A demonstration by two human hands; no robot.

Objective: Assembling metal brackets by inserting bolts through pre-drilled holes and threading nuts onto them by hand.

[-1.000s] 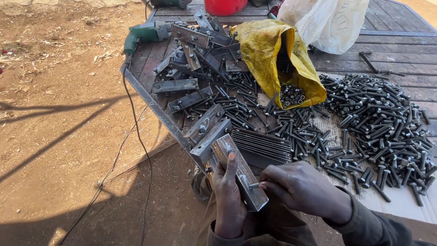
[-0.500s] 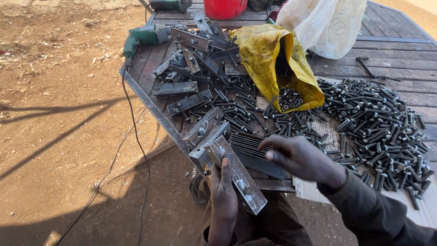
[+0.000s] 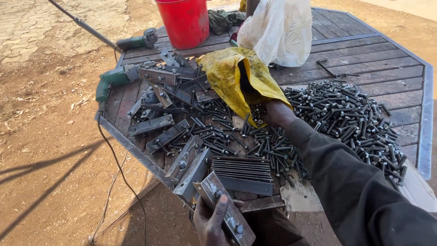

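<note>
Head view: left hand (image 3: 211, 223) at the near edge, clamped round a flat steel bracket (image 3: 225, 209) with a bolt through it, thumb over the plate. Right hand (image 3: 273, 113) reaches far into the mouth of the yellow bag (image 3: 236, 77); fingers hidden inside, so can't tell if apart or together. Loose bolts (image 3: 350, 114) heaped right on the wooden tabletop (image 3: 373, 59), more brackets (image 3: 159, 82) far left by the green grinder (image 3: 114, 79). Doing it well, judging here: keep the bracket level so the fitted bolt stays put, and pinch one piece from the bag.
</note>
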